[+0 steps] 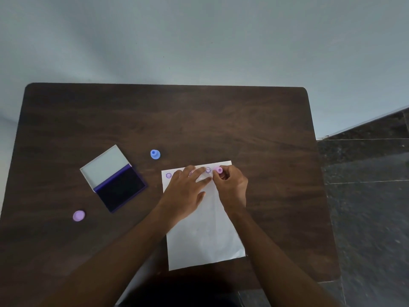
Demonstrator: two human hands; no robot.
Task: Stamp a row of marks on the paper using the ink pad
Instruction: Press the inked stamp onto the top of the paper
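A white sheet of paper (203, 231) lies on the dark wooden table (155, 120). Purple smiley marks run along its top edge: one at the left (168, 175) and one further right (208, 170); my left hand covers the stretch between them. My left hand (186, 193) lies flat on the paper, fingers spread. My right hand (231, 187) pinches a small pink stamp (219, 170) and holds it down on the paper just right of the last visible mark. The open ink pad (120, 190), dark purple with a pale lid, sits to the left.
A blue stamp (155, 154) stands on the table beyond the paper's top left corner. A pink round cap (78, 215) lies near the table's left front. A grey wall is behind the table, and dark floor tiles (365, 196) lie to the right.
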